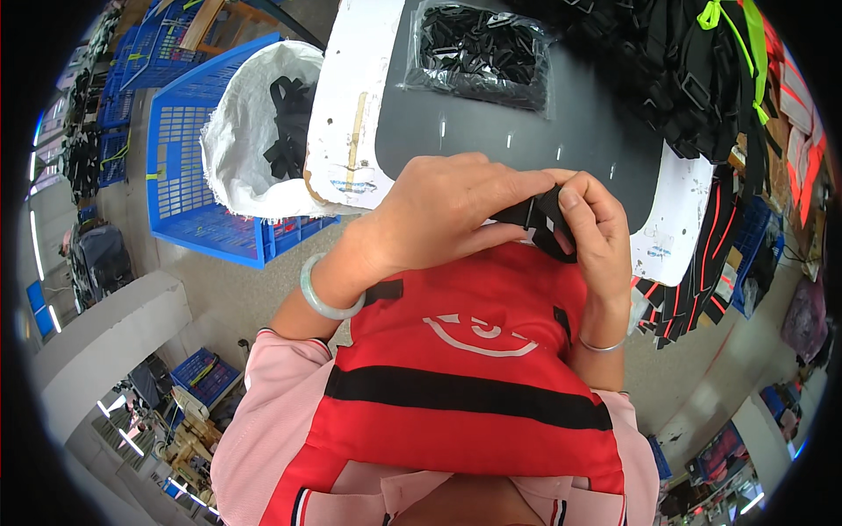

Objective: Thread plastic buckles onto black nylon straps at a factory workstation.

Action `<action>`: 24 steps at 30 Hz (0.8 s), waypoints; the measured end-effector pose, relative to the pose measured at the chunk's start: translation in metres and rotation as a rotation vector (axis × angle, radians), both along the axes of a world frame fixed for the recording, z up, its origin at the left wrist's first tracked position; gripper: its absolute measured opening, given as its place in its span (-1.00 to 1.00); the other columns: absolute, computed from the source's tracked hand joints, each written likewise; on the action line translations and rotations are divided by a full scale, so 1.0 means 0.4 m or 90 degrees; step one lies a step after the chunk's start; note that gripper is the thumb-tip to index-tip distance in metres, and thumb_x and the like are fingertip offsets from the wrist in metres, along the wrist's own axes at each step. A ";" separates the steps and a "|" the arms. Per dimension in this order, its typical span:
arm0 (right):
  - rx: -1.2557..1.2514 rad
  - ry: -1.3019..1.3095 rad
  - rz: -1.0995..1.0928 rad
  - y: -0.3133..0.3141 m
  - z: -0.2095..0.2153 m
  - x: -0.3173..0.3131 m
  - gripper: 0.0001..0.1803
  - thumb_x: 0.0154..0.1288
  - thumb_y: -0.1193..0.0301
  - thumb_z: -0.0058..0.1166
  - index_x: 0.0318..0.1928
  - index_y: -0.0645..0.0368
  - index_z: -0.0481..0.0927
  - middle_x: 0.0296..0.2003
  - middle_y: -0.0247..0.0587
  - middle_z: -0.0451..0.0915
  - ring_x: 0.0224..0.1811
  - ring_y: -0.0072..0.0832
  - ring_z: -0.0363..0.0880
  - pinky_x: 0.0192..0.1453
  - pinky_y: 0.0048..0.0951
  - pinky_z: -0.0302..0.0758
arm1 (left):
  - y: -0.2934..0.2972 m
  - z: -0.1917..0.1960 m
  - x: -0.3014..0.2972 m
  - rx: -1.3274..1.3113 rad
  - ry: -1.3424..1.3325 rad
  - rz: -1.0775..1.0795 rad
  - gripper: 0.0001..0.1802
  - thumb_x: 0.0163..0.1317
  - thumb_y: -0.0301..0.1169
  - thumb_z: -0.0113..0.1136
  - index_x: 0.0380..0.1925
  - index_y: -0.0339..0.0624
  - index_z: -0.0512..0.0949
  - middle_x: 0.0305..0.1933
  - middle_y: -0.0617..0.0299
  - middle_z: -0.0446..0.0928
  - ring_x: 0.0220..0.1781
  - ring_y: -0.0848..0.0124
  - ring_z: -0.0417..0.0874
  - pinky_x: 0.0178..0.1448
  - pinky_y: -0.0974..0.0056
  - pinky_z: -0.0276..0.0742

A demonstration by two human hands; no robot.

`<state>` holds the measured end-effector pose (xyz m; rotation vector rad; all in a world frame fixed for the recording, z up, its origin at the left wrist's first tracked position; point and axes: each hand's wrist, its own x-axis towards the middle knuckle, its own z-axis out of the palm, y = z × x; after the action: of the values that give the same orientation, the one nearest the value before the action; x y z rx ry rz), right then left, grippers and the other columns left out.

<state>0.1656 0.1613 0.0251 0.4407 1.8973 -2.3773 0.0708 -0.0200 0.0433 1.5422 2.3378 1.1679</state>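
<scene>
Both of my hands meet at the near edge of a dark grey board (pixel 526 145) on a white table. My left hand (pixel 447 209), with a pale bangle at its wrist, pinches one side of a black webbing strap (pixel 553 226). A small black plastic buckle seems to be on the strap, partly covered by fingers. My right hand (pixel 601 223) grips the strap's folded other side, thumb on top and fingers curled behind. Beyond my hands, a clear plastic bag (pixel 481 57) full of small black plastic buckles lies on the board.
Black straps with buckles (pixel 693 88) pile up at the table's far right. More straps with orange stripes (pixel 702 254) hang past its right edge. At left, a blue crate (pixel 180 149) holds a white woven sack (pixel 241 131) with black webbing inside. My red apron (pixel 474 289) meets the near edge.
</scene>
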 end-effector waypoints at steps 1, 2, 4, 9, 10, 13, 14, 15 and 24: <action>-0.021 -0.017 -0.011 -0.001 0.001 0.001 -0.85 0.30 0.50 -0.03 -0.43 0.27 0.41 -0.28 -0.42 0.53 -0.54 -0.78 0.19 -0.48 -0.67 0.20 | 0.002 0.003 -0.001 0.000 0.000 -0.001 -0.44 -0.21 -0.48 0.38 -0.05 -0.11 0.55 -0.18 0.29 0.62 -0.48 0.34 0.51 -0.40 0.35 0.46; -0.021 -0.017 -0.012 -0.003 -0.004 0.006 -0.85 0.30 0.50 -0.03 -0.43 0.27 0.41 -0.28 -0.42 0.53 -0.54 -0.78 0.19 -0.48 -0.67 0.20 | 0.004 0.007 -0.002 0.011 0.025 0.000 -0.44 -0.21 -0.48 0.38 -0.06 -0.11 0.55 -0.20 0.29 0.63 -0.51 0.35 0.49 -0.42 0.35 0.45; 0.122 0.030 0.063 -0.007 -0.018 0.016 -0.87 0.27 0.51 -0.03 -0.43 0.27 0.41 -0.35 -0.44 0.49 -0.54 -0.75 0.19 -0.48 -0.65 0.19 | 0.005 0.008 -0.005 0.021 0.051 0.000 -0.44 -0.22 -0.47 0.38 -0.06 -0.10 0.55 -0.21 0.30 0.63 -0.53 0.36 0.46 -0.44 0.35 0.43; 0.229 0.148 0.128 -0.003 0.008 0.011 -0.88 0.23 0.55 -0.03 -0.46 0.28 0.41 -0.56 -0.45 0.36 -0.54 -0.74 0.18 -0.49 -0.62 0.16 | 0.001 0.024 -0.009 -0.005 0.060 -0.040 -0.44 -0.25 -0.42 0.41 -0.10 -0.08 0.56 -0.26 0.34 0.63 -0.55 0.39 0.43 -0.49 0.36 0.41; 0.173 0.076 0.089 0.004 0.010 0.014 -0.89 0.21 0.56 -0.02 -0.46 0.28 0.41 -0.60 -0.44 0.35 -0.56 -0.73 0.17 -0.50 -0.61 0.16 | 0.000 0.024 -0.005 -0.005 0.060 -0.040 -0.44 -0.25 -0.42 0.41 -0.10 -0.08 0.56 -0.26 0.34 0.63 -0.55 0.39 0.43 -0.49 0.36 0.41; 0.150 0.023 0.044 0.012 0.008 0.016 -0.90 0.18 0.56 0.01 -0.47 0.28 0.41 -0.65 -0.43 0.32 -0.60 -0.71 0.16 -0.52 -0.61 0.15 | 0.002 0.021 0.003 0.012 0.068 -0.031 -0.45 -0.26 -0.41 0.42 -0.12 -0.07 0.56 -0.28 0.36 0.63 -0.56 0.41 0.43 -0.50 0.36 0.40; 0.182 0.043 0.040 0.013 0.007 0.017 -0.91 0.16 0.56 0.02 -0.47 0.27 0.42 -0.67 -0.42 0.31 -0.61 -0.70 0.15 -0.53 -0.61 0.15 | 0.001 0.024 0.002 0.000 0.078 -0.028 -0.45 -0.26 -0.40 0.42 -0.12 -0.07 0.56 -0.28 0.36 0.62 -0.56 0.41 0.43 -0.51 0.36 0.40; 0.182 0.043 0.039 0.010 0.009 0.016 -0.91 0.16 0.56 0.02 -0.47 0.27 0.42 -0.67 -0.42 0.31 -0.61 -0.70 0.15 -0.53 -0.61 0.15 | 0.002 0.025 0.002 -0.012 0.089 -0.025 -0.46 -0.26 -0.40 0.42 -0.12 -0.08 0.56 -0.29 0.35 0.62 -0.56 0.41 0.44 -0.51 0.36 0.39; 0.206 0.172 0.138 0.011 0.003 0.007 -0.89 0.21 0.54 0.01 -0.46 0.26 0.42 -0.54 -0.38 0.38 -0.56 -0.72 0.23 -0.49 -0.62 0.20 | 0.006 0.011 -0.017 0.048 -0.052 -0.039 -0.47 -0.23 -0.46 0.43 -0.13 -0.19 0.56 -0.27 0.21 0.62 -0.42 0.30 0.57 -0.34 0.33 0.48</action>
<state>0.1685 0.1658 0.0264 -0.0790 2.3203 -2.0844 0.0642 -0.0174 0.0479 1.5472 2.2024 1.2931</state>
